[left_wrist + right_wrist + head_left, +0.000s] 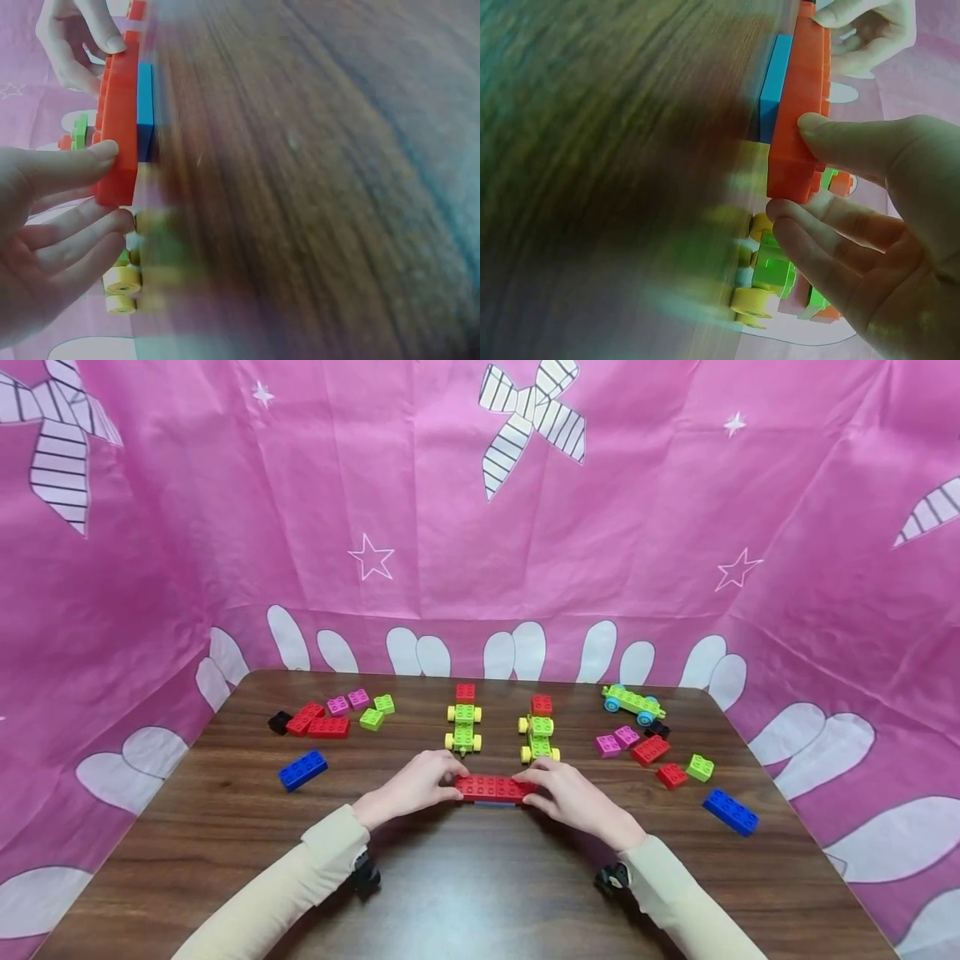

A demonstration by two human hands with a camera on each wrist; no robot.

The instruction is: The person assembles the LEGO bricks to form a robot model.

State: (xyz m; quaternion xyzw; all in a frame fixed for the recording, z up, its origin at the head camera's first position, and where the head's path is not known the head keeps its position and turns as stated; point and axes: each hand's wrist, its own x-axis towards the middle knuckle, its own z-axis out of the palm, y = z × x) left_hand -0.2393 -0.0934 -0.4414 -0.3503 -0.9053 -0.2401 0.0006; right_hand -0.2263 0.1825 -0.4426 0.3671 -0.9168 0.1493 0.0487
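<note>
A long red toy brick (495, 788) lies on top of a shorter blue brick (145, 112), whose underside is at the tabletop in the middle. My left hand (422, 783) pinches the red brick's left end, thumb on the near side. The right end is pinched by my right hand (572, 795), its thumb (815, 124) also on the near side. Just beyond the hands stand two little wheeled builds: a green one with yellow wheels (464, 735) and a red brick at its far end, and a similar green one (538, 739) to its right.
Loose bricks lie at the left, among them a blue brick (303, 770), red bricks (328, 727) and pink bricks (358, 697). On the right are another blue brick (731, 812), a red brick (650, 749) and a green wheeled base (632, 701). Pink fabric (450, 527) surrounds the table.
</note>
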